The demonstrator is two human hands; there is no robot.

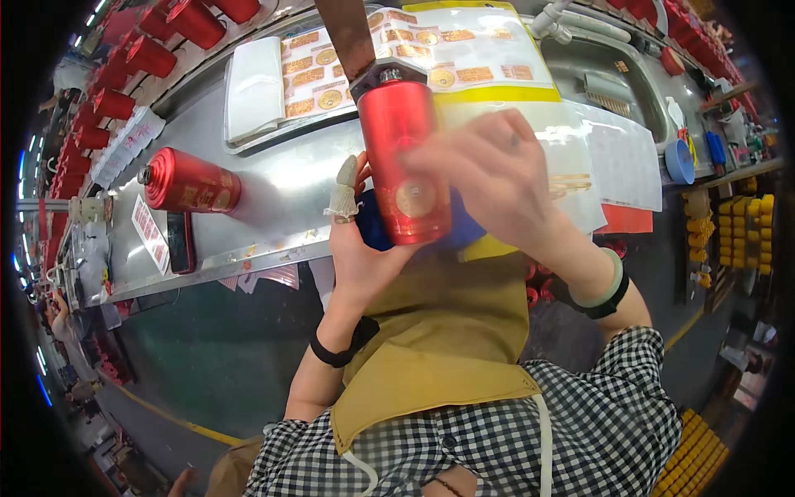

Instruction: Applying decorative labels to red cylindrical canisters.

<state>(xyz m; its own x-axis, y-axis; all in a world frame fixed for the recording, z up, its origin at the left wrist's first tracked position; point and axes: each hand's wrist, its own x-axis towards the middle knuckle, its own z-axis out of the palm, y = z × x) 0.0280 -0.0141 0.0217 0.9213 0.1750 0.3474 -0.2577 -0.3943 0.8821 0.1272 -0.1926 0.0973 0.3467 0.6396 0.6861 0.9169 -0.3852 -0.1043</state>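
Observation:
A shiny red bottle (403, 157) with a round gold emblem and a silver neck stands upright in front of me. My left hand (358, 248) holds it from below and behind; its forefinger wears a white fabric cot. My right hand (497, 178), blurred, lies against the bottle's right side near the emblem. A blue cloth or pad (377, 228) shows behind the bottle's base. A second red bottle (190, 182) lies on its side on the steel bench (281, 186) to the left.
Sheets of round gold stickers (418, 54) lie at the back of the bench beside a white folded cloth (255, 87). Several red bottles (137, 62) line the upper left. A dark phone (180, 242) rests near the bench edge. A blue bowl (679, 161) sits right.

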